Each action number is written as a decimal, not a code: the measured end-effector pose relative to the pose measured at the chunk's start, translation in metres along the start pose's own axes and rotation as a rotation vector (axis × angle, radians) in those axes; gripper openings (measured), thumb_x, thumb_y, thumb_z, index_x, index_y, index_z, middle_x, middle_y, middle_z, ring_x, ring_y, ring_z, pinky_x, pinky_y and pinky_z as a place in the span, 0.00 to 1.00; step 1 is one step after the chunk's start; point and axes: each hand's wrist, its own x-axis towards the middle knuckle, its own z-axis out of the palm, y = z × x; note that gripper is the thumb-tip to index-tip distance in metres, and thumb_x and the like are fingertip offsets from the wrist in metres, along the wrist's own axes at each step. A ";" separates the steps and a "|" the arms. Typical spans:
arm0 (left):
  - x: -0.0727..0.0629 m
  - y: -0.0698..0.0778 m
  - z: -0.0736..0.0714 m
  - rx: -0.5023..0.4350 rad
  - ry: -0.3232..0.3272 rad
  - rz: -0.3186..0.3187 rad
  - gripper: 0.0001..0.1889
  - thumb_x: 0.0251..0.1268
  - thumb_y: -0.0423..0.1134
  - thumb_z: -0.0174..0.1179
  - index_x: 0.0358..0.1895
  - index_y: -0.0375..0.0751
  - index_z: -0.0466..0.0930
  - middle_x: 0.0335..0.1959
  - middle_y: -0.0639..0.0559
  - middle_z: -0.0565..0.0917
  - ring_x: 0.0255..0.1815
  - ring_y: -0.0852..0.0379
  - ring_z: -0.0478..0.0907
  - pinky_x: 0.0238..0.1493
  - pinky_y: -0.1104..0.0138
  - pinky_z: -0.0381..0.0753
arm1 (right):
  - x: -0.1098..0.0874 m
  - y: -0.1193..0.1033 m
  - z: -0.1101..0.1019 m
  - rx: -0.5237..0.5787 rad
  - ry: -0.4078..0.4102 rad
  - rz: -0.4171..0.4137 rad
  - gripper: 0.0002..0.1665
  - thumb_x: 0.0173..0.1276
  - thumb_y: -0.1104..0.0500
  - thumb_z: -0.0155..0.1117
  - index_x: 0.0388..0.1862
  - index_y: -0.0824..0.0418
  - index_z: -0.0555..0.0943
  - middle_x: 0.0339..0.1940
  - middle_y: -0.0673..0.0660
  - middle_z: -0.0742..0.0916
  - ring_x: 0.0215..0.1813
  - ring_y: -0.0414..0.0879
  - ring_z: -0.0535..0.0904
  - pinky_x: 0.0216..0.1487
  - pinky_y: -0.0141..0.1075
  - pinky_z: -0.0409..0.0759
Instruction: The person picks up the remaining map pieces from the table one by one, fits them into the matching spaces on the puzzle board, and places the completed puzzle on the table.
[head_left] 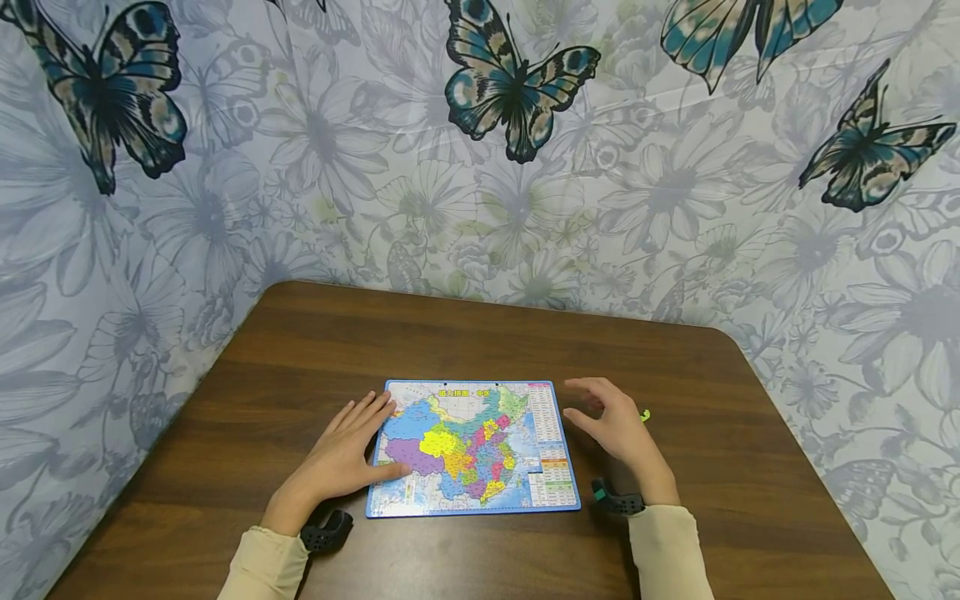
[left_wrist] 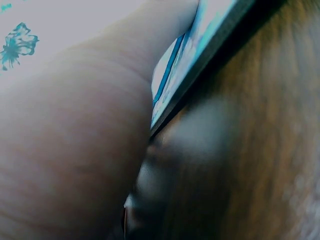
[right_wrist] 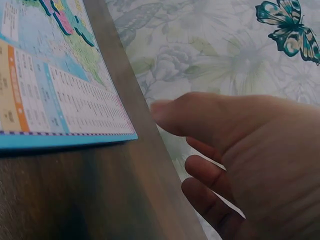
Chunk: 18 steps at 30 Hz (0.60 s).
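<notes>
A map puzzle board [head_left: 480, 492] with a blue rim lies flat on the table, its provinces in several bright colours. My left hand [head_left: 341, 458] rests at the board's left edge, fingers extended and thumb lying over the lower left of the map. In the left wrist view the base of that hand [left_wrist: 75, 140] fills the left side, with the board's edge [left_wrist: 200, 65] beyond it. Just off the board's right side is my right hand [head_left: 618, 421], its fingers loosely bent with nothing seen between them. The right wrist view shows its thumb [right_wrist: 190, 112] apart from the board's corner [right_wrist: 117, 131].
A small yellow-green piece [head_left: 646, 415] shows just past the right hand, partly hidden by it. The brown wooden table [head_left: 465, 333] has rounded far corners. Behind it hangs a pale cloth [head_left: 322, 217] printed with flowers and butterflies. Dark bands [head_left: 327, 532] circle both wrists.
</notes>
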 end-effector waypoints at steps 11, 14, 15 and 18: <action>0.000 0.000 0.000 -0.001 -0.006 0.000 0.56 0.56 0.72 0.67 0.81 0.41 0.60 0.84 0.45 0.56 0.85 0.40 0.50 0.83 0.43 0.43 | -0.007 0.013 -0.015 0.009 -0.063 -0.010 0.32 0.66 0.57 0.77 0.68 0.56 0.80 0.67 0.60 0.81 0.62 0.62 0.80 0.62 0.58 0.82; 0.000 0.000 0.000 -0.002 -0.004 0.002 0.56 0.56 0.72 0.67 0.81 0.41 0.60 0.84 0.45 0.56 0.85 0.40 0.50 0.83 0.43 0.43 | -0.009 0.016 -0.018 -0.003 -0.082 -0.005 0.32 0.65 0.58 0.77 0.68 0.56 0.79 0.67 0.60 0.81 0.63 0.62 0.79 0.62 0.58 0.82; -0.001 0.000 0.000 -0.001 -0.002 0.002 0.56 0.56 0.72 0.67 0.81 0.41 0.60 0.84 0.45 0.56 0.85 0.40 0.50 0.83 0.43 0.43 | -0.010 0.017 -0.019 -0.008 -0.084 -0.002 0.32 0.65 0.57 0.77 0.68 0.56 0.79 0.67 0.60 0.81 0.63 0.62 0.79 0.62 0.58 0.82; 0.000 0.000 0.000 -0.001 -0.002 0.002 0.56 0.56 0.72 0.67 0.81 0.41 0.60 0.84 0.45 0.56 0.85 0.40 0.50 0.83 0.43 0.43 | -0.011 0.021 -0.022 -0.018 -0.086 0.015 0.32 0.66 0.57 0.77 0.68 0.56 0.79 0.67 0.60 0.81 0.63 0.61 0.78 0.61 0.58 0.81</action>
